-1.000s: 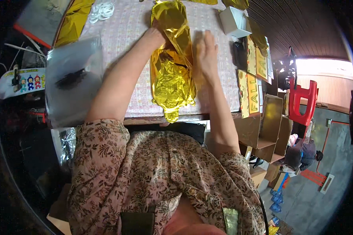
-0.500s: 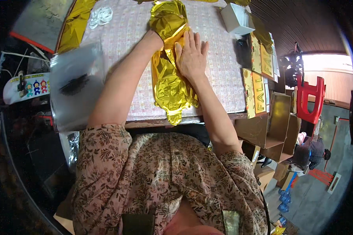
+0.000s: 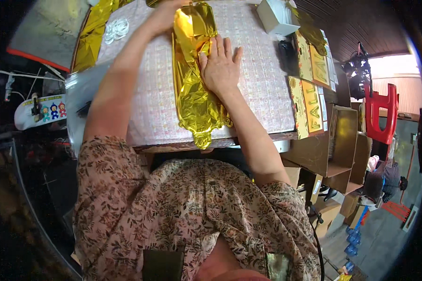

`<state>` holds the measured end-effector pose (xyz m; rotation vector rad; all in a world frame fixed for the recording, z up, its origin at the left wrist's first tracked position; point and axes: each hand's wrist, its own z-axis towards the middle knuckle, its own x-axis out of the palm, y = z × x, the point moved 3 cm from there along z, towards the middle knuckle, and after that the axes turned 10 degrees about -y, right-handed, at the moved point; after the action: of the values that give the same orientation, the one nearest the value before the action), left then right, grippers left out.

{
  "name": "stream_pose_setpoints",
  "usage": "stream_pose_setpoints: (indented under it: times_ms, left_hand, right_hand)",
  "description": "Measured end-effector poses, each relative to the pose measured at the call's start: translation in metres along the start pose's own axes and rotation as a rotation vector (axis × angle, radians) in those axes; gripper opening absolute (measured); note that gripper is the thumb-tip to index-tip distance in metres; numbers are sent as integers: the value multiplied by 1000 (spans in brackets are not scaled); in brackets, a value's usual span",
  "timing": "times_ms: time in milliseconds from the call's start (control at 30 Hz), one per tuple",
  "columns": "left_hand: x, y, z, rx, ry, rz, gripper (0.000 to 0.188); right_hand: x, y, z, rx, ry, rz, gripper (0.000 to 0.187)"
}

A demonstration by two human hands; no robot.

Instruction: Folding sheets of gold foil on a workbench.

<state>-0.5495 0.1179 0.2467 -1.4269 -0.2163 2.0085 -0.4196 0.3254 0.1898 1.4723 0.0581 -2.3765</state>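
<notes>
A flat gold foil balloon [image 3: 192, 98], crinkled and folded lengthwise, lies on the patterned table cover with its near tip over the front edge. My right hand [image 3: 222, 70] rests flat with fingers spread, its fingertips and thumb touching the balloon's right side. At the far end, beside the balloon's upper left corner, is my left hand [image 3: 171, 15]. It is smeared by motion and its fingers are cut off by the top of the view, so whether it holds the foil does not show.
Clear plastic bags [image 3: 86, 105] lie at the table's left edge, below a bundle of white rings [image 3: 116, 30]. A white box [image 3: 276, 18] stands at the far right. Printed gold packets [image 3: 309, 105] line the right edge, with cardboard boxes [image 3: 340, 140] beyond them. More gold foil [image 3: 91, 40] drapes at the far left.
My left hand has come out from under the raised foil and moved away to the far left. The balloon's upper part lies flatter. My right hand stays spread beside it.
</notes>
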Motion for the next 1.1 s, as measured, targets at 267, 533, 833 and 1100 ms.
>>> stream_pose_setpoints:
  times_ms: [267, 533, 833, 1100]
  left_hand:
    - [48, -44, 32, 109, 59, 38, 29]
    - [79, -28, 29, -13, 200, -134, 39]
    - [81, -34, 26, 76, 16, -182, 27]
    - [91, -13, 22, -38, -8, -386, 53]
  right_hand:
    - [-1, -1, 1, 10, -4, 17, 68]
    - [-1, 3, 1, 5, -46, 33, 66]
    - [-10, 7, 2, -196, -50, 42, 63]
    - [-10, 17, -5, -284, 33, 105, 64]
